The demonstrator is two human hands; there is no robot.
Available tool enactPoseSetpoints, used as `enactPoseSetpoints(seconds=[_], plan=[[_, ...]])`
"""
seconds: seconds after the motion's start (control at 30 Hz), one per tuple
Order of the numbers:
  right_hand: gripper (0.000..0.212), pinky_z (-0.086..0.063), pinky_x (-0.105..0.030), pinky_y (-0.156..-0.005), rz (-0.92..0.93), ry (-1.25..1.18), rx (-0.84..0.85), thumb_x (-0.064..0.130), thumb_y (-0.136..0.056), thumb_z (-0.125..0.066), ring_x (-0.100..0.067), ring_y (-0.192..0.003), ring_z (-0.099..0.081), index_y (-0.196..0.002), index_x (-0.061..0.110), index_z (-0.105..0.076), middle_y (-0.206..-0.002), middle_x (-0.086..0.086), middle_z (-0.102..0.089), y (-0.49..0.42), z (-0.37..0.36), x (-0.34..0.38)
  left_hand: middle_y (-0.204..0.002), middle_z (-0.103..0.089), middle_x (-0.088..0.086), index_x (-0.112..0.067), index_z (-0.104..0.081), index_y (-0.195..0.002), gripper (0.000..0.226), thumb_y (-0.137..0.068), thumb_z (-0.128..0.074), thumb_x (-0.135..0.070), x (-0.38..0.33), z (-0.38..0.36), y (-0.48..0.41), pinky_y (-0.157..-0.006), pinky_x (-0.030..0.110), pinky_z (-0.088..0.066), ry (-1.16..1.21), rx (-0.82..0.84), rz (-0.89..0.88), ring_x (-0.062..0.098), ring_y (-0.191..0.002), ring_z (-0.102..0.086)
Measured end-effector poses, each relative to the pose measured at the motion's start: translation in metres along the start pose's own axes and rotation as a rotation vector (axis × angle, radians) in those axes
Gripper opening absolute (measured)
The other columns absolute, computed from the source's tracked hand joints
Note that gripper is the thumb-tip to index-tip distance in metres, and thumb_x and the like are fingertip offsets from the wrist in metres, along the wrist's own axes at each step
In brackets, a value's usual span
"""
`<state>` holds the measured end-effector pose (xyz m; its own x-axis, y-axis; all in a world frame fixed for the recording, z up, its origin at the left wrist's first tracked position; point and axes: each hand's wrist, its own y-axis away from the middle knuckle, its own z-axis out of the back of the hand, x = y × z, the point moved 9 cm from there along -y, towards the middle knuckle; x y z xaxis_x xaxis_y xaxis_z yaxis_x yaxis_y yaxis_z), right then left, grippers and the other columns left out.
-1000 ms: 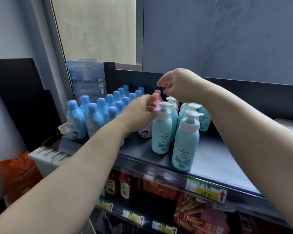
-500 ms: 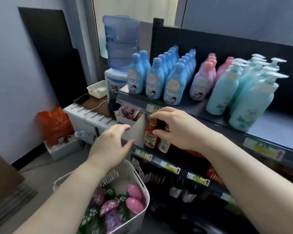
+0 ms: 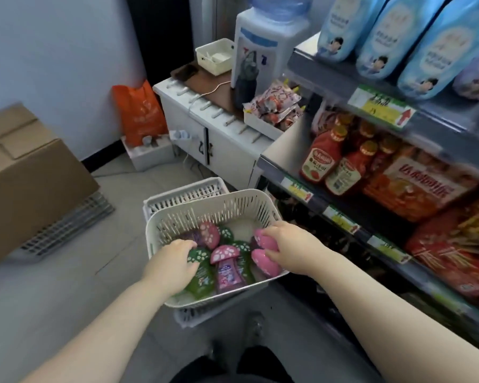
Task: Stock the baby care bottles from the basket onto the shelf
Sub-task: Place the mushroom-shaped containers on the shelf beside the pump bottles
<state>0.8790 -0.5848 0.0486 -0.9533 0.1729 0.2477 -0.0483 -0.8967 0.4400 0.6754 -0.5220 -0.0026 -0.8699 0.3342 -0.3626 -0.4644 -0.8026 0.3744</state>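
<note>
Reaching into the basket [image 3: 205,199], I have my right hand [image 3: 291,246] curled round the cap of a pink bottle [image 3: 262,241] against the basket's right wall. My left hand [image 3: 174,262] lies over a green bottle [image 3: 202,275] near the front left corner, and blur hides whether those fingers grip. I'd best take each under its wide cap, lift straight up clear of its neighbours, then carry both upright to the shelf [image 3: 329,76].

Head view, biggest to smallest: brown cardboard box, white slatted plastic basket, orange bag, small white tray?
1. Brown cardboard box and white slatted plastic basket: alike, basket nearer, unranked.
2. Orange bag.
3. Small white tray.
</note>
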Motion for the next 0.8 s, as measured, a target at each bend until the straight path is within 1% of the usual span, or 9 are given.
enactPoseSetpoints(seconds=[0.07, 0.17, 0.23, 0.3, 0.4, 0.47, 0.57, 0.67, 0.8], plan=[[0.04, -0.049, -0.035, -0.092, -0.016, -0.009, 0.058, 0.036, -0.091, -0.054, -0.021, -0.109, -0.057, -0.128, 0.022, -0.056, -0.122, 0.001, -0.054, -0.016, -0.026, -0.005, -0.135, -0.049, -0.005, -0.027, -0.044, -0.135, 0.044, -0.092, -0.052, -0.037, 0.015, -0.022, -0.005, -0.082, 0.03, -0.048, -0.008, 0.063, 0.048, 0.017, -0.115, -0.054], [0.036, -0.05, -0.04, -0.091, -0.002, -0.008, 0.164, 0.035, -0.09, -0.051, -0.024, -0.11, -0.057, -0.123, 0.021, -0.058, -0.121, -0.001, -0.055, -0.043, -0.064, -0.009, -0.139, -0.046, -0.002, -0.025, -0.04, -0.139, 0.05, -0.092, -0.053, -0.037, 0.033, -0.053, -0.015, -0.09, 0.033, -0.048, 0.005, 0.159, 0.118, 0.019, -0.119, -0.052], [0.039, -0.048, -0.04, -0.095, 0.008, -0.012, 0.211, 0.031, -0.091, -0.055, -0.024, -0.115, -0.054, -0.128, 0.018, -0.056, -0.125, -0.003, -0.054, -0.062, -0.083, -0.01, -0.143, -0.043, 0.0, -0.024, -0.036, -0.142, 0.055, -0.092, -0.055, -0.035, 0.043, -0.071, -0.025, -0.095, 0.035, -0.047, 0.017, 0.205, 0.157, 0.021, -0.122, -0.05], [0.041, -0.048, -0.04, -0.095, 0.015, -0.022, 0.246, 0.027, -0.091, -0.057, -0.025, -0.114, -0.054, -0.13, 0.016, -0.054, -0.125, -0.005, -0.055, -0.083, -0.101, -0.011, -0.143, -0.043, 0.001, -0.022, -0.035, -0.143, 0.058, -0.091, -0.056, -0.034, 0.05, -0.085, -0.037, -0.096, 0.037, -0.047, 0.03, 0.239, 0.194, 0.022, -0.124, -0.049], [0.034, -0.052, -0.04, -0.088, 0.017, -0.041, 0.302, 0.026, -0.09, -0.057, -0.025, -0.104, -0.059, -0.123, 0.018, -0.058, -0.119, -0.004, -0.058, -0.114, -0.127, -0.012, -0.137, -0.047, 0.002, -0.019, -0.038, -0.14, 0.054, -0.091, -0.057, -0.03, 0.055, -0.099, -0.057, -0.095, 0.035, -0.047, 0.052, 0.255, 0.235, 0.021, -0.118, -0.052], [0.031, -0.052, -0.039, -0.088, 0.027, -0.055, 0.333, 0.025, -0.091, -0.056, -0.025, -0.102, -0.06, -0.121, 0.016, -0.059, -0.118, -0.005, -0.059, -0.132, -0.142, -0.011, -0.136, -0.047, 0.004, -0.018, -0.037, -0.14, 0.054, -0.091, -0.056, -0.028, 0.057, -0.107, -0.072, -0.095, 0.033, -0.045, 0.044, 0.258, 0.251, 0.022, -0.117, -0.052], [0.028, -0.053, -0.037, -0.087, 0.044, -0.069, 0.355, 0.021, -0.092, -0.054, -0.024, -0.099, -0.06, -0.118, 0.015, -0.06, -0.114, -0.005, -0.059, -0.157, -0.16, -0.011, -0.14, -0.044, 0.003, -0.018, -0.034, -0.143, 0.056, -0.092, -0.056, -0.028, 0.063, -0.12, -0.092, -0.093, 0.032, -0.045, 0.052, 0.254, 0.277, 0.021, -0.118, -0.052], [0.025, -0.051, -0.036, -0.089, 0.042, -0.082, 0.38, 0.022, -0.091, -0.055, -0.022, -0.098, -0.058, -0.115, 0.015, -0.06, -0.115, -0.006, -0.057, -0.178, -0.177, -0.014, -0.144, -0.04, 0.004, -0.017, -0.031, -0.145, 0.06, -0.092, -0.056, -0.028, 0.07, -0.134, -0.108, -0.097, 0.035, -0.045, 0.065, 0.266, 0.305, 0.022, -0.123, -0.049], [0.052, -0.044, -0.037, -0.101, 0.059, -0.066, 0.438, 0.032, -0.091, -0.059, -0.027, -0.117, -0.052, -0.138, 0.013, -0.045, -0.134, -0.01, -0.048, -0.196, -0.197, -0.015, -0.135, -0.048, 0.006, -0.015, -0.04, -0.138, 0.055, -0.088, -0.059, -0.028, 0.084, -0.155, -0.125, -0.096, 0.038, -0.047, 0.041, 0.298, 0.349, 0.023, -0.116, -0.051]])
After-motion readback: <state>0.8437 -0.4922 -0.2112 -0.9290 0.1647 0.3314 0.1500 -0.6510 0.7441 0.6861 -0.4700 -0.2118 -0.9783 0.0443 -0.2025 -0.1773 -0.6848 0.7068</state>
